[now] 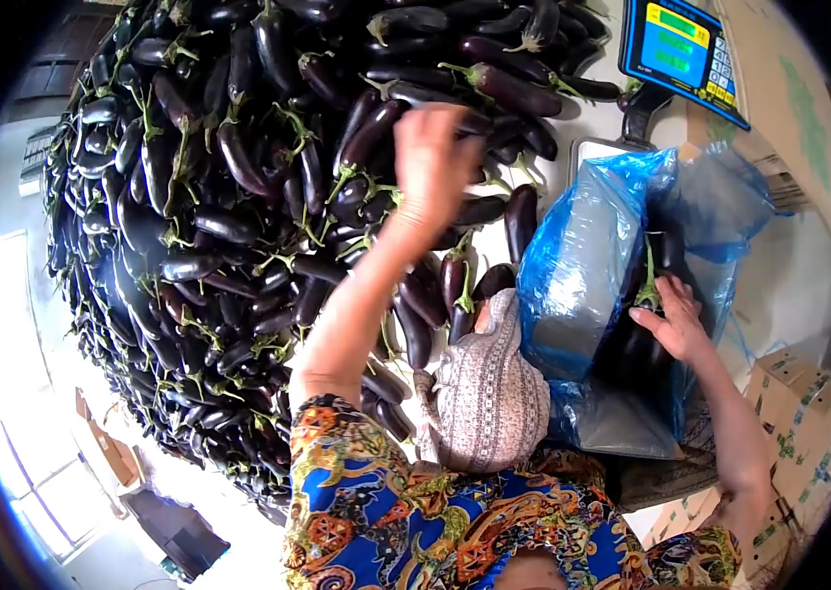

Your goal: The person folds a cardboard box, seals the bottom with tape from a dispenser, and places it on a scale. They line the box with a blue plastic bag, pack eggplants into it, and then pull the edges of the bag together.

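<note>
My left hand [432, 162] reaches over a large heap of dark purple eggplants [248, 162], with a eggplant [371, 138] just beside its wrist side. Motion smears its fingers, so I cannot tell whether they hold one. On the right, my right hand [676, 320] lies with fingers and thumb apart on eggplants inside an open blue plastic bag [573, 265]. A green stem [648, 280] shows right by its fingertips. The bag's walls stand up around the eggplants, partly hiding them.
Behind the bag stands a scale with a lit display [673, 44]. Cardboard boxes [808, 433] line the right side. Patterned light cloth [489, 403] bulges between my arms, near loose eggplants. A bright window [12, 383] is at the far left.
</note>
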{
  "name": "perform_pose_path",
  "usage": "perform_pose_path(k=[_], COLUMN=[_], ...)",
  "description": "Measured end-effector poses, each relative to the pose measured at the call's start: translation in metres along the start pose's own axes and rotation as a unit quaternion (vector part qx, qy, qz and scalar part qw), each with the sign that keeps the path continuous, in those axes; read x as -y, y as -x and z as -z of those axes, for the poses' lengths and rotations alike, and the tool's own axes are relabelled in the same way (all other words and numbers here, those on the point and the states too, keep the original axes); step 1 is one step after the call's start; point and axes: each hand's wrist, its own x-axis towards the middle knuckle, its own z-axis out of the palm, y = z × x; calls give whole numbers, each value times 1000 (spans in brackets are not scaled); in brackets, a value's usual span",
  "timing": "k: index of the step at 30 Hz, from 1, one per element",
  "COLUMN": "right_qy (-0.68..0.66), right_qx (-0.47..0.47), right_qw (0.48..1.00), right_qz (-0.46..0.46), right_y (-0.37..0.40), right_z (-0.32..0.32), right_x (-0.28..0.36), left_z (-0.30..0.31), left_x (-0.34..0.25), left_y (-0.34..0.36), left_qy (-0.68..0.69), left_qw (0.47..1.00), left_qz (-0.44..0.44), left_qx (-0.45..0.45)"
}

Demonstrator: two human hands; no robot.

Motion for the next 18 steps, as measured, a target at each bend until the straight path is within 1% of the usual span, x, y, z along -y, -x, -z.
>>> perform_pose_path(k=[1,2,3,5,7,8,10,11,12,13,14,15,17,18], right_qy=[17,33,49,60,61,54,42,35,28,22,29,33,35,33], right_qx=[-22,-44,-66,-76,-77,-58,-39,-31,-44,-55,-20,14,44,31], right_qw=[1000,998,996,995,995,997,998,999,999,998,999,999,997,998], right_qz=[-12,-27,-46,-28,-18,-22,-15,-20,7,20,-3,-20,-46,-44], right_y=[-4,-6,-4,-2,-3,-4,-5,-5,-7,-6,-4,-7,-9,-9], right_z=[-6,-13,-16,-11,-8,-7,-4,-3,-3,-3,-1,2,3,2], right_x=[1,4,7,12,13,11,10,8,7,5,3,4,3,2], left_z=[2,4,7,4,7,6,6,8,11,23,27,31,34,43], left_x=[37,74,97,138,153,161,159,167,181,163,150,142,123,100], left_y=[6,15,25,44,52,52,51,54,52,45,45,47,50,44], left_qy=[-74,-137,-209,-252,-252,-243,-218,-226,-218,-120,-90,44,154,183], left_qw=[996,987,967,934,941,944,950,955,964,973,979,967,947,929], left_qz=[55,82,147,239,212,209,204,172,114,144,137,205,244,265], left_qx=[-23,-29,6,82,74,77,93,84,98,132,121,142,138,181])
